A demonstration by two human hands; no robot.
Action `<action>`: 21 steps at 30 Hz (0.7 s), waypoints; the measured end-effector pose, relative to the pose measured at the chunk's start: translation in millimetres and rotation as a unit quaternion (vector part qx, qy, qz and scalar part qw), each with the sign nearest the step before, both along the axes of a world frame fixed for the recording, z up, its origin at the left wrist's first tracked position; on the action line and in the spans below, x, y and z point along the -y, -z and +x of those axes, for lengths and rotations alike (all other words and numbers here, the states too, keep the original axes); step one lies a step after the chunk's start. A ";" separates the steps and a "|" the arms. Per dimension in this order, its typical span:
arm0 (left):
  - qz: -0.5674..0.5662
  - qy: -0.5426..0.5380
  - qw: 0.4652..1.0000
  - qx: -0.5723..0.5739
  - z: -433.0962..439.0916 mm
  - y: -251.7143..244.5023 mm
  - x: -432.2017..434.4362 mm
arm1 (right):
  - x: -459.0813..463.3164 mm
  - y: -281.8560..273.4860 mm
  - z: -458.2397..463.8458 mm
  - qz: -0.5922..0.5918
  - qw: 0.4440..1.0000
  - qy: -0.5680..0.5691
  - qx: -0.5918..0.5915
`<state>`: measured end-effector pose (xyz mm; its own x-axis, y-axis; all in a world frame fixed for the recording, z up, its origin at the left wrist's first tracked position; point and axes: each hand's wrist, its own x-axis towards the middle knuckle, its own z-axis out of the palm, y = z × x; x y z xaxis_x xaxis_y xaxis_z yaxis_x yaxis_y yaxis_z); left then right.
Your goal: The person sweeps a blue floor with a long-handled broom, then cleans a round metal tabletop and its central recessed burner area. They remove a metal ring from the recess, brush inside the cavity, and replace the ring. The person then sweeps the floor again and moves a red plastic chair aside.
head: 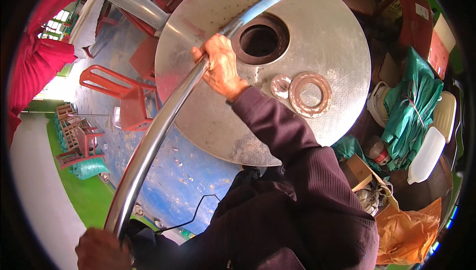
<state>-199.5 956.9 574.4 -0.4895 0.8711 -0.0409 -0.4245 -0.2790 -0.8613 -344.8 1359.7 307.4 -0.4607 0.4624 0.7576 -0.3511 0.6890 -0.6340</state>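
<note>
A long shiny metal tube (156, 136) runs from the lower left up over a round metal-topped stove table (208, 110). My right hand (221, 65) grips it near its upper part, over the table. Low at the left, my left hand (102, 249) is closed around its lower end, partly blurred. The tube's far tip carries a light blue sleeve (262, 6) and lies above the rim of the round stove opening (260, 41). A rusty ring (310, 94) and a small rusty disc (280, 86) rest side by side on the tabletop.
A perforated metal flue pipe (128, 0) meets the table's upper left edge. Red wooden chairs (135, 108) stand at the left. To the right are a green plastic sheet (409, 117), a white plastic container (426, 154), a cardboard box (357, 173) and an orange bag (409, 232).
</note>
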 end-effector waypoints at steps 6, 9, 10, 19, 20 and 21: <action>0.394 0.191 0.824 0.359 -55.6 -18.2 -61.4 | -3.9 -1.7 13.1 0.089 0.984 -0.098 0.120; 0.634 0.409 0.327 0.569 -68.7 -17.9 -79.7 | -6.6 -16.7 15.3 0.126 0.988 -0.079 0.053; 0.672 0.430 0.130 0.588 -69.5 -10.4 -84.9 | -10.7 -19.2 15.9 0.149 0.986 -0.059 0.048; 0.630 0.415 -0.369 0.544 -77.7 80.6 -83.0 | -34.7 -0.7 -21.8 0.235 0.953 -0.067 0.177; 0.670 0.409 -0.367 0.498 -77.0 84.9 -80.6 | -30.7 1.3 -23.9 0.235 0.962 -0.049 0.130; 0.671 0.403 -0.360 0.508 -74.9 88.6 -78.9 | -26.3 3.3 -24.9 0.228 0.956 -0.061 0.174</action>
